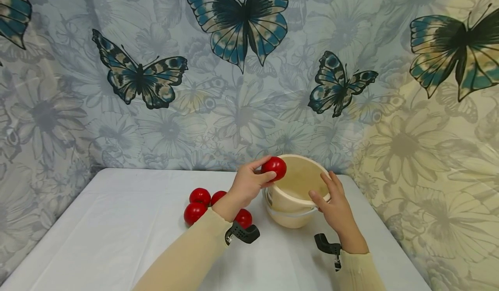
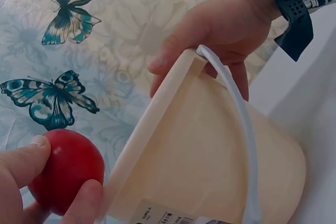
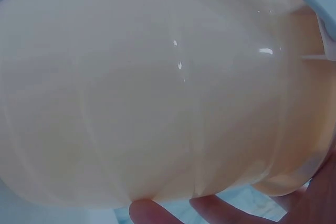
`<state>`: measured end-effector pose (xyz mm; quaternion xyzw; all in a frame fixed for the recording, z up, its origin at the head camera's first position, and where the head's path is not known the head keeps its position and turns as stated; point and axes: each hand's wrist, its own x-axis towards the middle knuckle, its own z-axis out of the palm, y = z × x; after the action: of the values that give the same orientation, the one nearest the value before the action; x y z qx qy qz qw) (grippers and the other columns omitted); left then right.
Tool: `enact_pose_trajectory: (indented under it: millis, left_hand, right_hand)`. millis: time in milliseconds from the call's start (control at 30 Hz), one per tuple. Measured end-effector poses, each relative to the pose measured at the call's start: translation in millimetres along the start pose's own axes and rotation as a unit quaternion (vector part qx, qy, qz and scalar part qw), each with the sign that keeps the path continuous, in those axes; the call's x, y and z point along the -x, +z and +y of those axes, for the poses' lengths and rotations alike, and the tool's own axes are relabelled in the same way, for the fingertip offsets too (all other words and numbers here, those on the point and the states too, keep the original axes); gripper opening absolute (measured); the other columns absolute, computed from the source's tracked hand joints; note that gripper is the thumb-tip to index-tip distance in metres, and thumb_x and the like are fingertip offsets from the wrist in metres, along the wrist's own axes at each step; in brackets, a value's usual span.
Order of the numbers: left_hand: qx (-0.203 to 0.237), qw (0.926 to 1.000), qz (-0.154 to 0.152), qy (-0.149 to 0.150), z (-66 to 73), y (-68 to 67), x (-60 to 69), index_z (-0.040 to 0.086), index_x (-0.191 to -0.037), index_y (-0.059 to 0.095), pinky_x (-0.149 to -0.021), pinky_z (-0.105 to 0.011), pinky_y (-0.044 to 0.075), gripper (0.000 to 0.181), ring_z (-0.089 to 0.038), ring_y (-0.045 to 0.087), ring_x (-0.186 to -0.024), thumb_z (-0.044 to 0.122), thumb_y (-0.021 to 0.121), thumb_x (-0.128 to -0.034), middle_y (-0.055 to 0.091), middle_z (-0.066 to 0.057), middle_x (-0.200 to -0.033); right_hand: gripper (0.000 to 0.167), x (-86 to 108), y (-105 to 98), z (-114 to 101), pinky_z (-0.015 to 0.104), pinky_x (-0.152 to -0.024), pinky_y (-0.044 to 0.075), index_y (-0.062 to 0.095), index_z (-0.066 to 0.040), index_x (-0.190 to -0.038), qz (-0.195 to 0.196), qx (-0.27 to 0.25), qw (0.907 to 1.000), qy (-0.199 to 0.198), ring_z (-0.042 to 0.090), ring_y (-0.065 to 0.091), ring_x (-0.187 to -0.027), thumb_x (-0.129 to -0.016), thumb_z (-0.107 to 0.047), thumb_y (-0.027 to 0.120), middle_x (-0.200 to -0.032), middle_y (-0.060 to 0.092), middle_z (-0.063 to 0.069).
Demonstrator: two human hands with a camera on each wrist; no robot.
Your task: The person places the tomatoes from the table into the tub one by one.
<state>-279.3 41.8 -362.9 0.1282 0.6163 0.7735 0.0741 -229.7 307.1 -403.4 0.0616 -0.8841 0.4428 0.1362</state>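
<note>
A glossy red tomato (image 1: 274,169) is pinched between the thumb and fingers of my left hand (image 1: 248,182), beside the left rim of a cream bucket (image 1: 290,218). The left wrist view shows the tomato (image 2: 71,169) just outside the bucket's edge. My right hand (image 1: 336,206) rests against the bucket's right side with its fingers spread near the rim. In the right wrist view its fingertips (image 3: 152,213) touch the outer wall. Several more tomatoes (image 1: 195,213) lie on the table under my left forearm, which partly hides some.
The bucket stands upright on a white-covered table (image 1: 117,221), its pale handle (image 1: 298,214) hanging down the front. A butterfly-patterned cloth (image 1: 241,122) rises behind the table. A label (image 2: 163,213) is on the bucket's wall.
</note>
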Motion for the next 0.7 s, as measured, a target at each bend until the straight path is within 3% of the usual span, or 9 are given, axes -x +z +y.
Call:
enact_pose_trajectory:
  millis: [200,500,700]
  left_hand:
    - [-0.016,0.9998,0.008,-0.009,-0.4,2.0,1.9,0.020,-0.140,0.060,-0.081,-0.031,0.059,0.055,-0.025,0.064,-0.108,0.003,0.074,-0.0896,0.055,-0.018,-0.134]
    - [0.028,0.9988,0.022,-0.035,0.3,1.5,3.2,0.021,-0.137,0.063,-0.079,-0.033,0.060,0.055,-0.023,0.063,-0.110,0.000,0.075,-0.0879,0.050,-0.021,-0.139]
    - [0.030,0.9991,0.009,-0.029,-1.4,-1.3,4.8,0.020,-0.139,0.062,-0.079,-0.036,0.060,0.057,-0.027,0.061,-0.116,0.000,0.076,-0.0875,0.052,-0.020,-0.139]
  right_hand:
    - [0.075,0.7,-0.3,-3.3,0.048,-0.073,0.061,0.025,-0.005,-0.157,0.006,-0.001,1.0000,-0.001,0.054,0.031,-0.135,-0.099,-0.033,0.063,-0.164,0.000,0.014]
    - [0.076,0.4,0.5,-4.0,0.049,-0.072,0.061,0.026,-0.006,-0.157,0.012,0.003,0.9999,0.000,0.054,0.033,-0.134,-0.099,-0.036,0.063,-0.164,0.002,0.014]
    - [0.077,-0.4,0.5,-1.3,0.049,-0.073,0.061,0.024,-0.007,-0.158,0.008,0.001,1.0000,0.001,0.055,0.032,-0.134,-0.099,-0.038,0.062,-0.165,0.000,0.013]
